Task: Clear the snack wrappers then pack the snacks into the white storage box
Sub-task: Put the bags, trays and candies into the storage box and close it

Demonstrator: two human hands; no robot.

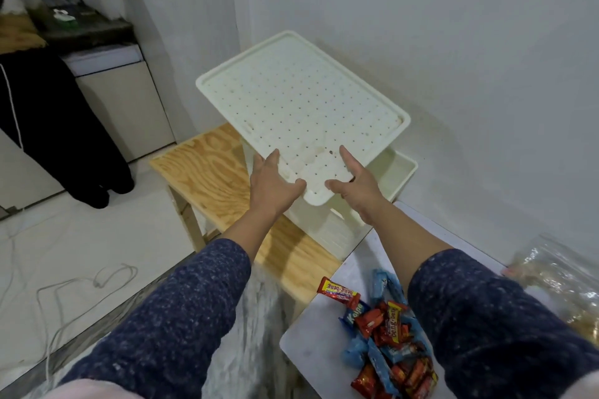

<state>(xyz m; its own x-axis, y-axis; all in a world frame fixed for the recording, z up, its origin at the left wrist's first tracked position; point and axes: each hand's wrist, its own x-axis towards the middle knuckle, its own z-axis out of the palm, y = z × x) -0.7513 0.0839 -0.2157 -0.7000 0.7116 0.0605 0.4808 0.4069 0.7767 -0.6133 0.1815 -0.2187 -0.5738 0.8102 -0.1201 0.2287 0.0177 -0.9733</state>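
Both hands, left hand (272, 183) and right hand (356, 183), are pinching the lid's (301, 113) near edge, tilting it above the box (393, 176); its long axis is running toward 11 o'clock, snacks (385, 334) lying at 5 o'clock.

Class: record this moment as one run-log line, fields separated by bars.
step: opening box | left hand + right hand: hold perforated white plastic lid, tilted | white storage box: open | wrapped snack bars: unpacked
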